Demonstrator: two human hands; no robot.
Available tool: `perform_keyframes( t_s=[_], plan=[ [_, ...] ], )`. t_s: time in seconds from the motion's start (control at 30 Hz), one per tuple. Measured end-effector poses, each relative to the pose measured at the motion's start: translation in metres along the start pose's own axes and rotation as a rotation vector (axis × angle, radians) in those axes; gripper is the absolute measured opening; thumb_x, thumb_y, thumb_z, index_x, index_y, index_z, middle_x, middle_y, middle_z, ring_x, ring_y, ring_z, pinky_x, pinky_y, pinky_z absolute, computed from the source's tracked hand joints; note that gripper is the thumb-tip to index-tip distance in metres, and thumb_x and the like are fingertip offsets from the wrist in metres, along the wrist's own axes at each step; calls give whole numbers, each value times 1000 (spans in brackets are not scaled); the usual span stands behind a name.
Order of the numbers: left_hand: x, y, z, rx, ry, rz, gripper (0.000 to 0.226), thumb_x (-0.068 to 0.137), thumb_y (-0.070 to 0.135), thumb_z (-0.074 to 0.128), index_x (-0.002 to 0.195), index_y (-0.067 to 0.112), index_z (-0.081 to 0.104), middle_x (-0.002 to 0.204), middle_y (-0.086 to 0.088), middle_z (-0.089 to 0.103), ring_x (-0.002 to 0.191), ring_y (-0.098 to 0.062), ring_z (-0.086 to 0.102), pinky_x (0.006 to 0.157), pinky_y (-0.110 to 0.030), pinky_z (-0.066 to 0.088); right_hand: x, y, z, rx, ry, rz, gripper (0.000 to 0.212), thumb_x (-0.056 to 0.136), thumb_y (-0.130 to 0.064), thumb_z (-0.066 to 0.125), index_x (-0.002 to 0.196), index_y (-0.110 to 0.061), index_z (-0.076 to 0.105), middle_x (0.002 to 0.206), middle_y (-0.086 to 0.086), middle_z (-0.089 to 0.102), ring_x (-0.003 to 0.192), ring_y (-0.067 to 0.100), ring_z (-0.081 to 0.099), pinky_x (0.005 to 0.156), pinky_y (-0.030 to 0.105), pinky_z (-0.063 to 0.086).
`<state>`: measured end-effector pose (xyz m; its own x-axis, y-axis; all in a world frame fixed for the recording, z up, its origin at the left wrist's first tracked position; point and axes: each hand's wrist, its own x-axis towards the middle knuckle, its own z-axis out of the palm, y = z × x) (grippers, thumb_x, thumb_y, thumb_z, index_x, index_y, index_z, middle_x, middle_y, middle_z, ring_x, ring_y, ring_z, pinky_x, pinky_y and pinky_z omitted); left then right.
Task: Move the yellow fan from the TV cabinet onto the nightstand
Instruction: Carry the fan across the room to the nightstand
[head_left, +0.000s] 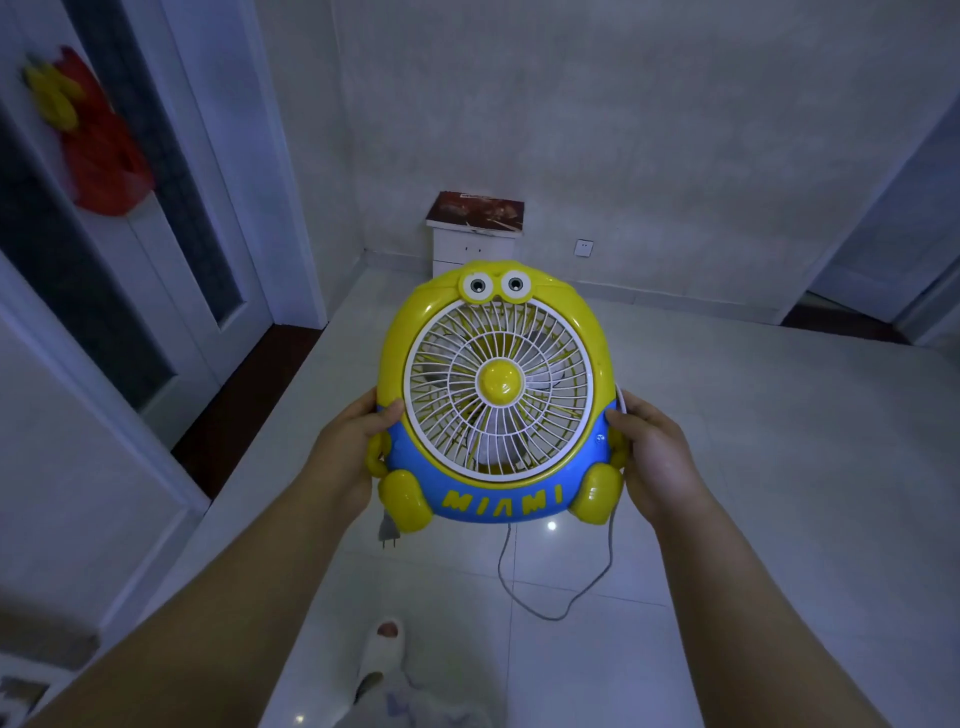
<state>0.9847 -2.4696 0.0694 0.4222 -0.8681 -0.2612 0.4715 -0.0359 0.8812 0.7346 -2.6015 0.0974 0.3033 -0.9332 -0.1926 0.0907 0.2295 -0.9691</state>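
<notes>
I hold the yellow fan (497, 395) in the air at the centre of view, its white grille facing me. It has cartoon eyes on top, a blue base with yellow letters, and yellow feet. My left hand (349, 451) grips its left side. My right hand (655, 457) grips its right side. Its grey cord (558, 587) hangs down in a loop, and the plug (388, 531) dangles at the lower left. The white nightstand (470, 248) stands against the far wall beyond the fan, with a dark book on its top.
A white door frame and glass-panelled door (156, 270) line the left side, with a red and yellow ornament (88, 140) hanging there. A wall socket (584, 248) sits right of the nightstand. Pale tiled floor (753, 467) stretches ahead. My slippered foot (382, 654) shows below.
</notes>
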Motion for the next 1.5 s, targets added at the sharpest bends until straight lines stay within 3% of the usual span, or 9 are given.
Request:
perform_keyframes(
  t_s=[0.2,0.3,0.5,0.67,0.8,1.13,1.5],
  plan=[
    [73,28,-13,9,-37,1,44,78,23,60,121,14,59,121,-11,65,95,-25,69,79,-38,59,62,-9,34,-10,19,-8,36,86,1,48,120,-2,59,118,23,64,107,38,62,92,48,51],
    [114,51,-19,11,-65,-7,53,71,27,63,122,14,59,122,-11,65,100,-27,68,80,-39,58,96,-18,56,-6,55,-23,36,86,1,48,120,-1,59,115,21,65,102,35,64,86,42,54],
    [198,94,-31,60,-143,6,55,72,29,62,125,15,57,125,-12,64,111,-33,62,90,-45,54,161,-37,98,6,88,-78,33,87,1,48,117,-5,61,105,12,68,93,27,66,83,38,55],
    [255,119,-43,93,-186,8,51,75,26,62,125,14,57,125,-13,64,111,-33,62,92,-47,52,203,-35,124,46,112,-83,33,88,-1,48,118,-6,60,109,11,68,98,29,65,81,35,56],
    [288,126,-49,108,-211,-20,50,77,27,62,125,15,57,126,-13,63,112,-34,62,96,-51,48,228,-36,136,47,123,-72,29,87,0,48,107,-12,64,104,8,69,93,24,67,80,34,56],
    [372,129,-27,82,-206,-53,52,73,28,64,123,17,59,124,-10,65,110,-32,63,94,-50,50,316,-43,130,24,174,-43,35,87,1,48,119,-5,60,115,18,66,105,34,63,94,47,50],
    [502,136,55,47,-142,-30,55,71,27,64,125,16,57,124,-11,64,110,-33,63,92,-49,52,466,-84,84,37,87,-61,33,87,3,45,116,-3,61,112,20,66,102,35,64,85,40,55]
  ],
)
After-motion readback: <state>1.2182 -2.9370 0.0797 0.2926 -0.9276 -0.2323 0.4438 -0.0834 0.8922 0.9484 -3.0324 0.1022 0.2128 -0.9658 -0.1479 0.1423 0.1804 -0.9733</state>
